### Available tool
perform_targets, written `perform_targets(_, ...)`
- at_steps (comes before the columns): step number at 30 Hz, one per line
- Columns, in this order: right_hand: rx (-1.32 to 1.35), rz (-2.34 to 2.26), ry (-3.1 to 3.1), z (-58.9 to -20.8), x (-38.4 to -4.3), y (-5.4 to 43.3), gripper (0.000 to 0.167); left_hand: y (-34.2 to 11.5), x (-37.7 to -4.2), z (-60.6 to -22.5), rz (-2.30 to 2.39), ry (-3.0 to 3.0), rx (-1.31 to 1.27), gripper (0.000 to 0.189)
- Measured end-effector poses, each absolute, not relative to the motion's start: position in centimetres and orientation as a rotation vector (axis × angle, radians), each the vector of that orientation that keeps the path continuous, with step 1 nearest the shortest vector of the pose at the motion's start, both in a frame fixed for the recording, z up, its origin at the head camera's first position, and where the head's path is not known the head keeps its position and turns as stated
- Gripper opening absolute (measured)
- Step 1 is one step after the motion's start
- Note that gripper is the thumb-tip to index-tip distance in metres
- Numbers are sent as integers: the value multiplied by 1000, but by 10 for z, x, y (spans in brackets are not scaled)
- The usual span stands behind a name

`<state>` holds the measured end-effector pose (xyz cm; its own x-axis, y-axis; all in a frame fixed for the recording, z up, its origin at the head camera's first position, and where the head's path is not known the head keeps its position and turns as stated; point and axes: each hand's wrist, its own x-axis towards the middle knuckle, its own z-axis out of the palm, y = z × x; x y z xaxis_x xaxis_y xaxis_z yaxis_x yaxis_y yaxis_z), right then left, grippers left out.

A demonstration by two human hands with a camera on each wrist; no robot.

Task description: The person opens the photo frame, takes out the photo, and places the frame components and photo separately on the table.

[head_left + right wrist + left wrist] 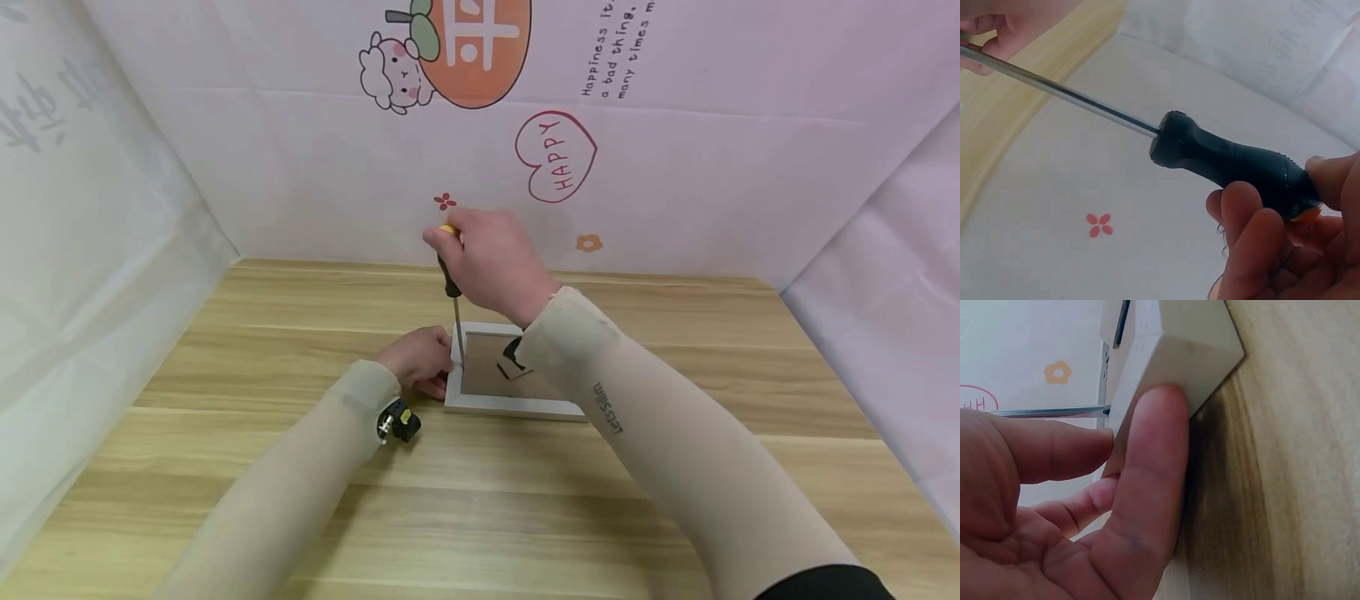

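Note:
A white picture frame (517, 405) lies on the table with its brown backing board (480, 371) facing up. My left hand (416, 357) pinches the frame's left edge, thumb on the upper face and a finger (1159, 437) along the outer side. Above it, my right hand (498, 262) grips the black-and-orange handle of a screwdriver (1241, 165) near its butt end. The metal shaft (457, 321) points down nearly upright, and its tip (1105, 410) meets the inner edge of the frame's left side. My right forearm hides the frame's right part.
The wood-grain table (495, 508) reaches back to a white printed cloth (315, 167), with more cloth rising at both sides. Small black cameras sit on both wrists; the left one (403, 422) is close to the tabletop. A dark strip (502, 371) shows on the backing.

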<state>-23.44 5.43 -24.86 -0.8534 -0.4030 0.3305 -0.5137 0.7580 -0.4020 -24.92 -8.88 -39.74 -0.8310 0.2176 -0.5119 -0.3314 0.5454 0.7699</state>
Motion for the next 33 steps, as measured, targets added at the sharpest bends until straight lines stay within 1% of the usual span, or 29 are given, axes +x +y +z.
perform_targets(4, 701, 836, -2749, -252, -230, 64, 37, -89, -248, -396, 1273, 2214, -85, 11)
perform_targets(8, 744, 869, -2760, -255, -227, 67, 35, -90, -247, -396, 1273, 2217, -69, 11)
perform_targets(18, 787, 730, -2774, -251, -230, 47, 34, -90, -250, -400, 1285, 2212, -80, 5)
perform_targets(22, 797, 744, -2779, -250, -235, 46, 33, -90, -251, -400, 1299, 2204, -92, 5)
perform_targets(29, 735, 883, -2793, -253, -234, 69, 35, -91, -250, -399, 1291, 2203, -81, 10)
perform_targets(33, 632, 977, -2856, -254, -230, 93, 34, -90, -248, -398, 1300, 2205, -81, 12)
